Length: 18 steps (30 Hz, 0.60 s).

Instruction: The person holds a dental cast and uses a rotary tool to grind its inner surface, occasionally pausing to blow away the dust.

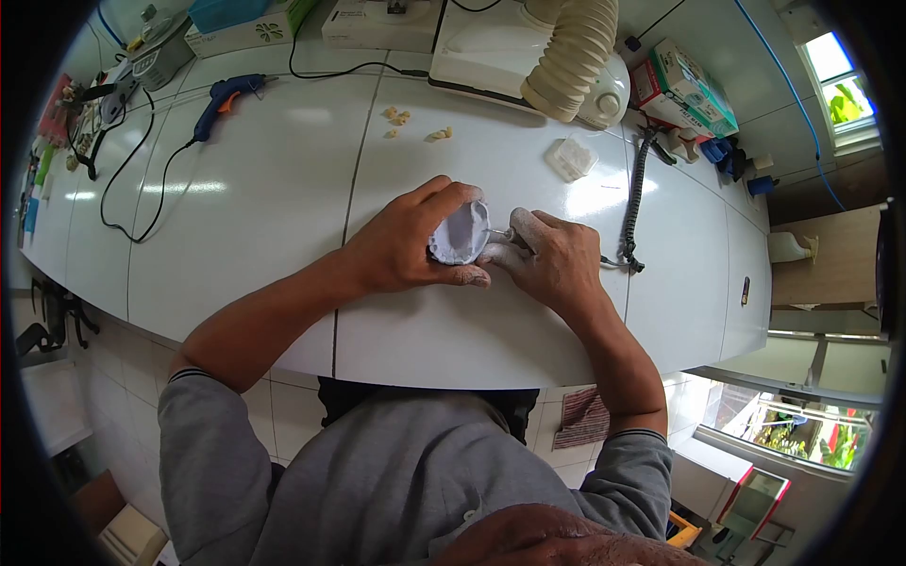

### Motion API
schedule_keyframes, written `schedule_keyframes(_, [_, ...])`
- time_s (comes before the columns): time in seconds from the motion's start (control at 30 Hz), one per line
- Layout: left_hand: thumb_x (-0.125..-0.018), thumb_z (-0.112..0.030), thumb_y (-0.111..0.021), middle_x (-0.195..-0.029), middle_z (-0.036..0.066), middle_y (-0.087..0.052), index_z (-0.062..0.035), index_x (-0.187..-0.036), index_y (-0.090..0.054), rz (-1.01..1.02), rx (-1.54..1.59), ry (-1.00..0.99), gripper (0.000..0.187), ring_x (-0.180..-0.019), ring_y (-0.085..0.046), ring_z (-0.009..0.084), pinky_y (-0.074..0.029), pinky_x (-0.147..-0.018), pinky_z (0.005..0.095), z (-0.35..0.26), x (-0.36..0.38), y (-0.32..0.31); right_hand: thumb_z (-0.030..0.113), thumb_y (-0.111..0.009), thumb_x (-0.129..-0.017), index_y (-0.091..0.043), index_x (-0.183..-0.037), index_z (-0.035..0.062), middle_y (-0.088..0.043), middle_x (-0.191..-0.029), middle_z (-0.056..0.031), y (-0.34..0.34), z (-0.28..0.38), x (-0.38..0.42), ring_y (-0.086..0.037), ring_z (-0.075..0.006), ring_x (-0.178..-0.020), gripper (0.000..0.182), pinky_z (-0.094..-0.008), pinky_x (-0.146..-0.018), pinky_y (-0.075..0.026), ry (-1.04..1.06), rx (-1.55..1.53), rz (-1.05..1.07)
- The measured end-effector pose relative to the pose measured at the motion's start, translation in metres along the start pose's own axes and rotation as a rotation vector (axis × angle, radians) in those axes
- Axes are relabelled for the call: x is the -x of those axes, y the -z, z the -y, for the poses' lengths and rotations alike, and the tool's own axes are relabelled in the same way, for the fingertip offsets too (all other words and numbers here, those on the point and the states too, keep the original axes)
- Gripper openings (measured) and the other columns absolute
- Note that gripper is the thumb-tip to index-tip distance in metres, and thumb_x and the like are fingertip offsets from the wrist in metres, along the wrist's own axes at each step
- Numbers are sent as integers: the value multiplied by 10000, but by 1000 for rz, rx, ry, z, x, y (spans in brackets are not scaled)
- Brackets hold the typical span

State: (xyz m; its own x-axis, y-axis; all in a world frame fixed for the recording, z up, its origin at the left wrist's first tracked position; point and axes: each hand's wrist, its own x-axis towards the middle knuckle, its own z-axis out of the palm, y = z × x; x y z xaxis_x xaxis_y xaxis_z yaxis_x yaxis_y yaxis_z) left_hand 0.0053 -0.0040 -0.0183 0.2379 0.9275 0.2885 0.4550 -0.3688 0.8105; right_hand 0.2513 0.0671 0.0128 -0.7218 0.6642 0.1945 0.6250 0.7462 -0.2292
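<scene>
We hold a round, pale grey cast (pixel 460 234) in our left hand (pixel 401 236), the fingers curled over its far edge and the thumb along its near edge, with its hollowed face turned up. Our right hand (pixel 557 255) is closed around a slim tool (pixel 511 234), whose thin metal tip points left and meets the cast's right edge; we cannot tell whether it touches. White dust coats the fingertips of both hands. The cast is just above the white table (pixel 472 330), between our hands. From behind our right hand, a dark lead joins a coiled cord (pixel 634 208) that runs away from us on the right. Beyond our left hand lie small yellowish bits (pixel 440 135) in two loose groups, and beyond our right hand sits a clear box (pixel 572 158). Farther out, past both hands, stands a white machine (pixel 491 47) with a ribbed hose (pixel 571 57) over it; some cartons (pixel 684 90) are to its right. Well off to the left of our left hand, a blue glue gun (pixel 221 102) lies on its side.
</scene>
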Motion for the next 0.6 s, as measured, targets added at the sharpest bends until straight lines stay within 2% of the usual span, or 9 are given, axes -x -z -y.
schedule_keyframes(0.33, [-751,-555,-973,-1188,158,-641,-32,-1383,-596,1,-19,3,903,-1060,-668,366,-548,-938,453,0,0,0,654,-820,-866,-712,-870,108,-732,-760,-50,-1,1,1,-733,-285,-619,557,-412,-517,-527,1,30,-7])
schedule_keyframes(0.6, [-749,-580,-968,-1193,165,-646,-28,-1381,-592,0,-34,19,920,-1069,-670,375,-548,-943,458,-4,-1,1,618,-826,-876,-709,-858,104,-730,-760,-51,0,3,0,-732,-294,-633,527,-424,-540,-536,-7,28,-1])
